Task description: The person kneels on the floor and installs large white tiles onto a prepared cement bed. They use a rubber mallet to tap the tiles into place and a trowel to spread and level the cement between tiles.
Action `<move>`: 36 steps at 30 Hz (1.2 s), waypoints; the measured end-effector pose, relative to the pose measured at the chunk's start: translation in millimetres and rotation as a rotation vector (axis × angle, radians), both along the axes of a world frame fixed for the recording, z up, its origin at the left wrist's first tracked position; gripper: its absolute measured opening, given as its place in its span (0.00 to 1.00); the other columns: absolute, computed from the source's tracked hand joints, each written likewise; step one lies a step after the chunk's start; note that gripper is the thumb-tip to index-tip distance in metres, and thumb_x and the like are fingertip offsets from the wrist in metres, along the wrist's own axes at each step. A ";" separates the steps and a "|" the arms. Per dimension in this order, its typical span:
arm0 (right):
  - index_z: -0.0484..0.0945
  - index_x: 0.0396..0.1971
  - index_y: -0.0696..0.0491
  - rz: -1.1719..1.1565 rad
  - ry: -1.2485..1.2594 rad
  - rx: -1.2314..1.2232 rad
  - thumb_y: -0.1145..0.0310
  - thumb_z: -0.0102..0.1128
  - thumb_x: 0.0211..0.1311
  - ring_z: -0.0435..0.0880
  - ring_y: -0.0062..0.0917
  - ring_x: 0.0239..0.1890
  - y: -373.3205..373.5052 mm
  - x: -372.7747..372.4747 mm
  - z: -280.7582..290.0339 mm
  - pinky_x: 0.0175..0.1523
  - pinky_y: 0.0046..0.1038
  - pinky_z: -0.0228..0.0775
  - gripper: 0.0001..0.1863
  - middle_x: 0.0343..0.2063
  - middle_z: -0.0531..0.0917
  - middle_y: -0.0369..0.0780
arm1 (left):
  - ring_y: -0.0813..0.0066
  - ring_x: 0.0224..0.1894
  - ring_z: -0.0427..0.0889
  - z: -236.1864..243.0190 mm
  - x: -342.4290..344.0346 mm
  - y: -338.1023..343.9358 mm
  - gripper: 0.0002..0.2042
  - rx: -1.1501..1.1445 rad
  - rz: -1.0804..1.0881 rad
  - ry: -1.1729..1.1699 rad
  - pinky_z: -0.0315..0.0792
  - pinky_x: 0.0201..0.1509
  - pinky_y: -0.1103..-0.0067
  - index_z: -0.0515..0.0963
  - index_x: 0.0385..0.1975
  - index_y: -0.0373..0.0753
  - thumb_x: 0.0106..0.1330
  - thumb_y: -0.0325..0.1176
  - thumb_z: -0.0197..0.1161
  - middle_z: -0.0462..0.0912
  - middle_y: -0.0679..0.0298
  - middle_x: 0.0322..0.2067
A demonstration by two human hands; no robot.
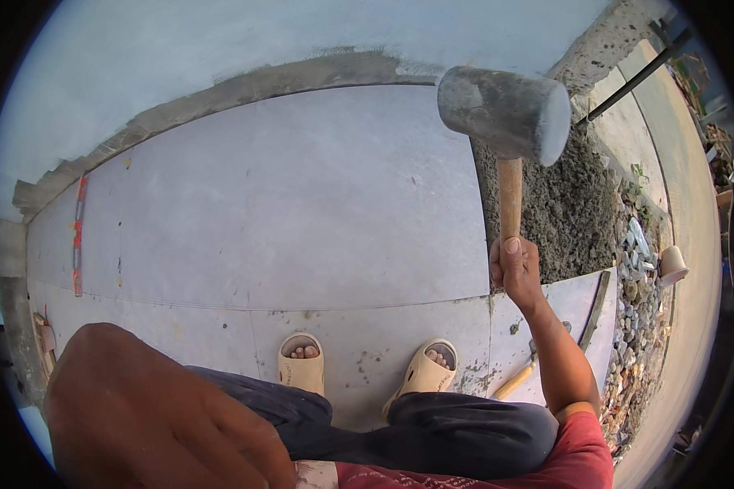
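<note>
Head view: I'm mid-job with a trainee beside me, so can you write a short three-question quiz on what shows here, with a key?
1. Multiple choice: which hand holds the mallet: a) left, or b) right?
2. True or false: bare mortar shows to the right of the large pale tile.
3. Fill in the blank: the sandals on the person's feet are ____ in colour.

Key: 1. b, the right hand. 2. True. 3. Cream.

Right hand [517, 265] clenched, thumb uppermost, forearm [564, 359] stretched forward; left hand [163, 411] large at lower left
</note>
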State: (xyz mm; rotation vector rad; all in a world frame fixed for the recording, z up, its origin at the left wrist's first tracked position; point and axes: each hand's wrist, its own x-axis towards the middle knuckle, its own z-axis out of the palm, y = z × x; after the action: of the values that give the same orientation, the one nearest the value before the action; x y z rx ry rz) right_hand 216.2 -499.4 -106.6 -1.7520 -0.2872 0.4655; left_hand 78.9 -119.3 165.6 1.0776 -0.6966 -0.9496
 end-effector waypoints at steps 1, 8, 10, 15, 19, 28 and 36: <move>0.68 0.19 0.54 0.011 -0.093 0.080 0.37 0.44 0.71 0.67 0.14 0.14 4.1 -1.0 0.5 0.19 0.19 0.58 0.34 0.11 0.68 0.30 | 0.56 0.43 0.86 -4.1 0.7 1.6 0.18 -0.049 0.028 -0.046 0.74 0.60 0.59 0.79 0.44 0.24 0.59 0.30 0.73 0.86 0.48 0.39; 0.74 0.19 0.54 0.122 0.020 -0.439 0.38 0.50 0.69 0.66 0.19 0.16 -51.3 -23.3 -121.1 0.23 0.25 0.61 0.32 0.13 0.71 0.32 | 0.50 0.46 0.83 -10.5 42.4 -27.9 0.27 -0.317 -0.142 -0.316 0.75 0.56 0.64 0.74 0.57 0.34 0.60 0.37 0.72 0.83 0.50 0.47; 0.72 0.14 0.52 0.073 0.181 -0.407 0.38 0.52 0.69 0.65 0.16 0.17 -44.1 -17.9 -98.5 0.23 0.25 0.59 0.33 0.12 0.70 0.31 | 0.53 0.43 0.85 -32.7 34.7 -11.6 0.21 -0.197 -0.172 -0.180 0.76 0.56 0.63 0.78 0.51 0.30 0.60 0.33 0.73 0.84 0.49 0.42; 0.67 0.19 0.51 -0.007 0.042 0.037 0.39 0.47 0.72 0.65 0.12 0.13 -1.9 8.1 7.4 0.18 0.17 0.58 0.31 0.11 0.67 0.28 | 0.67 0.49 0.80 -120.5 57.1 11.1 0.28 0.699 0.480 -0.316 0.75 0.55 0.70 0.76 0.57 0.32 0.57 0.37 0.74 0.81 0.57 0.42; 0.68 0.19 0.53 0.051 -0.146 0.148 0.40 0.51 0.69 0.67 0.16 0.15 -26.4 -24.2 -50.8 0.21 0.23 0.61 0.31 0.12 0.70 0.33 | 0.50 0.68 0.65 -270.6 66.4 42.3 0.55 1.790 0.339 -0.376 0.69 0.65 0.61 0.52 0.73 0.37 0.50 0.56 0.76 0.59 0.45 0.68; 0.69 0.19 0.53 0.017 0.053 -0.169 0.41 0.42 0.75 0.65 0.11 0.13 -28.8 -10.1 -18.0 0.18 0.19 0.56 0.32 0.12 0.67 0.30 | 0.48 0.77 0.43 -384.1 0.3 97.4 0.69 2.068 -0.111 -0.479 0.47 0.76 0.51 0.34 0.75 0.34 0.43 0.67 0.74 0.36 0.45 0.76; 0.70 0.23 0.54 0.350 -0.247 -0.565 0.45 0.55 0.69 0.71 0.30 0.15 -53.2 -42.5 -140.2 0.25 0.32 0.62 0.26 0.12 0.72 0.36 | 0.49 0.77 0.42 -394.2 -4.1 100.7 0.69 2.060 -0.033 -0.424 0.45 0.77 0.58 0.34 0.74 0.30 0.45 0.70 0.70 0.35 0.43 0.75</move>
State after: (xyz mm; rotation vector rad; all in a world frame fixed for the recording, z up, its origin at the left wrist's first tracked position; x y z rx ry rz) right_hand 173.7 -552.6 -246.8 -2.3289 -0.6984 0.6226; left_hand 74.8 -18.5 -228.7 3.0906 0.2678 -1.3746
